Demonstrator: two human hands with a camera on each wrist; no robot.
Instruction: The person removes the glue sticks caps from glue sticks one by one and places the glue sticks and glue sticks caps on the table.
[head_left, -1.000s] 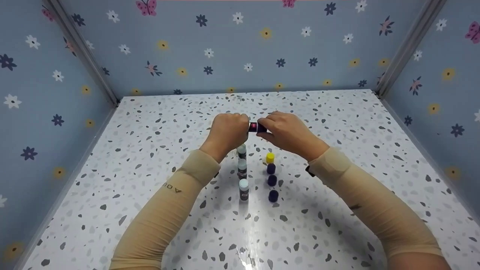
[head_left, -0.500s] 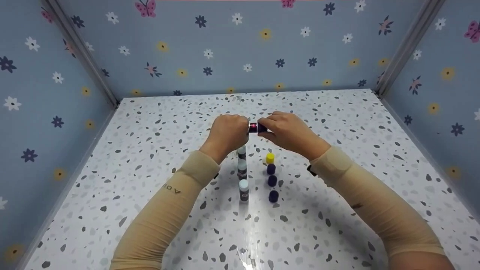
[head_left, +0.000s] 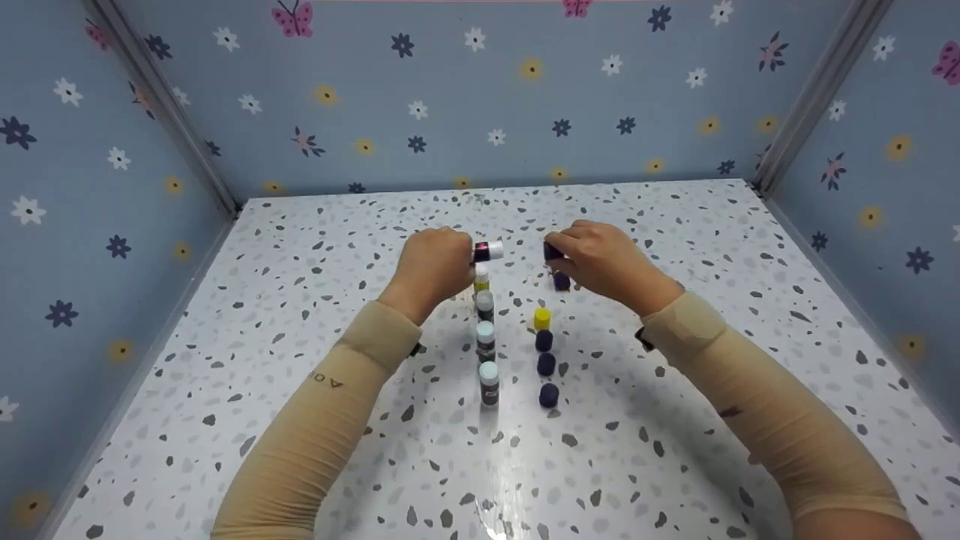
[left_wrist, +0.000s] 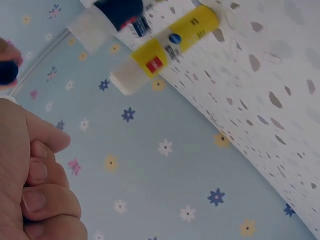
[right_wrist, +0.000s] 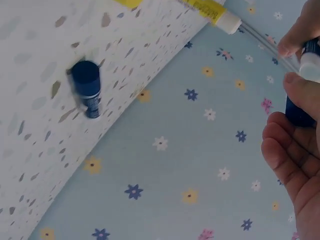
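Note:
My left hand (head_left: 435,262) grips a dark glue stick (head_left: 487,251) lying sideways in the air, its white end bare and pointing right. The fingers of my right hand (head_left: 600,259) pinch a dark blue cap (head_left: 553,249), a gap away from that glue stick. Under the left hand runs a row of uncapped glue sticks, with a yellow glue stick (left_wrist: 175,42) at its far end and a dark glue stick (head_left: 489,384) nearest me. Just below the right hand stands a capped dark blue glue stick (right_wrist: 87,89).
A line of loose caps stands right of the glue sticks: a yellow cap (head_left: 542,319) at the back, then dark caps, the nearest dark cap (head_left: 549,395) in front. The speckled white table (head_left: 300,247) is bounded by a flower-patterned back wall (head_left: 480,90) and side walls.
The hands have moved apart, left hand leftward and right hand rightward. The dark cap has come off the glue stick, baring its white end. The standing blue glue stick and yellow glue stick have come into view.

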